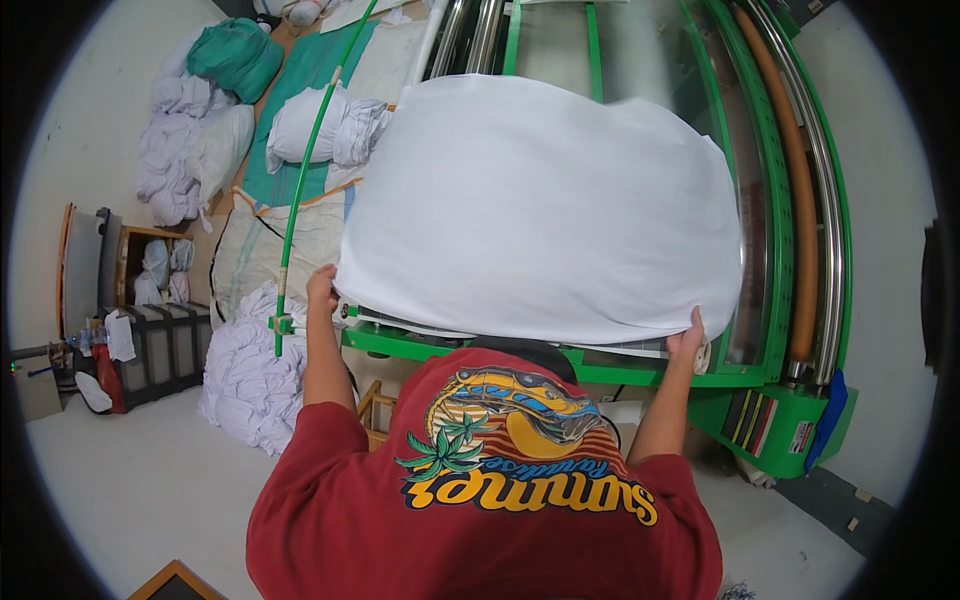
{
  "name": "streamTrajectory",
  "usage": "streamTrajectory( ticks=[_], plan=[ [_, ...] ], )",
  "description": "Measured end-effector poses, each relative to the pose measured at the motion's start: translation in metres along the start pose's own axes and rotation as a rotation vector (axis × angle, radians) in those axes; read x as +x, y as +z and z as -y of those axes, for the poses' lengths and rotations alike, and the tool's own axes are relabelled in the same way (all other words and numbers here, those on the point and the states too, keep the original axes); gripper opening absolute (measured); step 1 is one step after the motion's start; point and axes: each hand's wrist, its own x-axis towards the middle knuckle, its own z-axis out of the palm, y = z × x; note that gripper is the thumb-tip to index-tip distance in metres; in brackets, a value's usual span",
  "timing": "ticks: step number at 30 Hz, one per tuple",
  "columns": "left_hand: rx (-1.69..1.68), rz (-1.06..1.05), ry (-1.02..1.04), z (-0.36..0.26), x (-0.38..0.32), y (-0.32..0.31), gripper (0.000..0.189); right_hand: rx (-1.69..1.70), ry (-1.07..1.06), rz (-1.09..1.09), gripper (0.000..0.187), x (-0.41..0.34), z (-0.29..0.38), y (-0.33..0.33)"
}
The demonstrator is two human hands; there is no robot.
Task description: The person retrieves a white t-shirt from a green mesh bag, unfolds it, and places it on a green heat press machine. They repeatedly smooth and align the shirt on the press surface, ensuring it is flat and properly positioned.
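Note:
A wide sheet of white fabric (540,210) spreads over the near end of a green-framed roller machine (780,225), its far edge blurred in places. My left hand (322,289) pinches the fabric's near left corner, beside the machine's frame. At the near right edge, my right hand (685,341) holds the fabric with the thumb on top; its other fingers are mostly hidden. A white roll end (702,358) shows just beside that hand. Beneath the fabric's near edge runs a green rail (405,346) with a strip of white and dark material above it.
A thin green pole (304,169) rises left of the fabric. White cloth heaps (251,382), a tied white bundle (319,127) and a green sack (235,58) lie on the left. Metal rollers and an orange-brown roller (796,225) line the machine's right side. A wooden stool (371,409) stands below.

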Motion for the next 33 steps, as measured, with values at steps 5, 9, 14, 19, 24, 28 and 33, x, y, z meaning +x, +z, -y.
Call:
streamTrajectory(
  ticks=[5, 9, 14, 19, 24, 28, 33],
  plan=[
    [0.251, -0.269, 0.180, 0.031, 0.002, -0.010, 0.020, -0.057, -0.024, 0.014, 0.051, 0.007, -0.015, -0.011],
    [0.475, -0.588, 0.373, 0.035, -0.006, -0.022, 0.017, -0.076, -0.047, -0.076, 0.048, 0.010, -0.017, -0.010],
    [0.949, -0.501, 0.308, 0.011, -0.030, -0.015, 0.029, -0.028, -0.033, -0.102, 0.049, 0.022, -0.022, -0.016],
    [1.390, -0.197, 0.722, 0.011, -0.105, 0.076, 0.056, -0.057, -0.045, -0.166, 0.049, 0.036, -0.017, -0.010],
    [1.425, 0.715, 1.366, 0.058, -0.207, 0.191, 0.071, -0.070, -0.296, -0.254, 0.059, 0.024, 0.003, -0.009],
    [1.594, 0.948, 1.223, 0.076, -0.258, 0.234, 0.107, -0.107, -0.431, -0.406, 0.060, -0.010, 0.015, -0.051],
    [1.763, 0.931, 1.156, 0.079, -0.280, 0.247, 0.137, -0.774, -0.497, -0.500, 0.047, -0.038, 0.016, -0.098]
  ],
)
